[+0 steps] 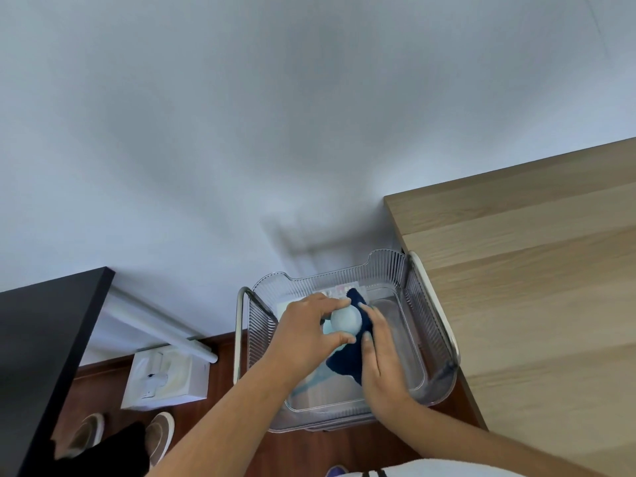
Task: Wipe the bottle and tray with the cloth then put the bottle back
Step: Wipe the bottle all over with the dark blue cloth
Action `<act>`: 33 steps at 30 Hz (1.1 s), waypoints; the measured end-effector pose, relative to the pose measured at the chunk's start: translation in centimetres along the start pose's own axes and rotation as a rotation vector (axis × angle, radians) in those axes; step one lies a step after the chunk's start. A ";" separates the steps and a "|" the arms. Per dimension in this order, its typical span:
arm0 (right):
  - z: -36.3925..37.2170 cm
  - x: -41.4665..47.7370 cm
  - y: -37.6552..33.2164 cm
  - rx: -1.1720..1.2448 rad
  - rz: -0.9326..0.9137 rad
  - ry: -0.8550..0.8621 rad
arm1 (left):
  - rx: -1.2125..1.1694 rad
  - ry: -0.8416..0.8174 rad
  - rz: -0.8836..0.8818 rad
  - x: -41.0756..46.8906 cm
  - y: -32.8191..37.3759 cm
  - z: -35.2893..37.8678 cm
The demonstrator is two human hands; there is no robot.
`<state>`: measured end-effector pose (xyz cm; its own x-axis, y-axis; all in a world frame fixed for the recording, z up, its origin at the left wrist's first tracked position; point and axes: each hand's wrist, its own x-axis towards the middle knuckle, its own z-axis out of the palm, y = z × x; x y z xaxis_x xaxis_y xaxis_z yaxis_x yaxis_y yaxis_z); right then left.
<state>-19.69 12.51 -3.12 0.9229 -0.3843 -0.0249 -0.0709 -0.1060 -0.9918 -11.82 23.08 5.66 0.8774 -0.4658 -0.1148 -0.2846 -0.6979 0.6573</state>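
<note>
Wiping step: left hand pinches pale-blue round-topped bottle; right hand, 3 o'clock, presses navy cloth flat-fingered — next, likely: clear ribbed tray.

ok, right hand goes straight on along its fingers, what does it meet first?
The right hand presses the cloth against the bottle; past the cloth's edge, probably the tray at its far wall, though depth is unclear.

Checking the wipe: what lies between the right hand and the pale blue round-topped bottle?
A dark navy cloth, which the right hand presses against the bottle; head view.
</note>
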 end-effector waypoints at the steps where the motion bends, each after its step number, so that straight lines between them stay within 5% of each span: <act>1: 0.1 0.6 -0.5 0.090 0.039 0.005 | 0.000 0.000 -0.005 0.1 0.0 -0.1; 10: 0.8 2.1 0.3 0.460 0.322 0.139 | -0.016 0.042 0.008 -0.5 -0.1 0.3; 18: 0.9 1.4 -0.4 0.277 0.069 0.098 | -0.003 0.022 0.038 -0.5 -0.1 0.1; 22: -0.4 4.6 -0.3 0.387 0.258 -0.014 | 0.005 0.031 0.046 -0.5 -0.2 0.1; 27: 0.4 2.0 0.9 0.503 0.454 0.042 | -0.001 0.044 0.035 -0.5 -0.4 0.2; 33: 0.7 1.0 -0.2 0.193 0.017 0.052 | -0.021 0.044 0.038 -0.5 -0.4 0.2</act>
<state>-18.50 12.77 -3.03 0.9010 -0.4319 -0.0405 -0.0080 0.0768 -0.9970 -12.20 23.42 5.30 0.8823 -0.4672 -0.0569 -0.3101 -0.6681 0.6763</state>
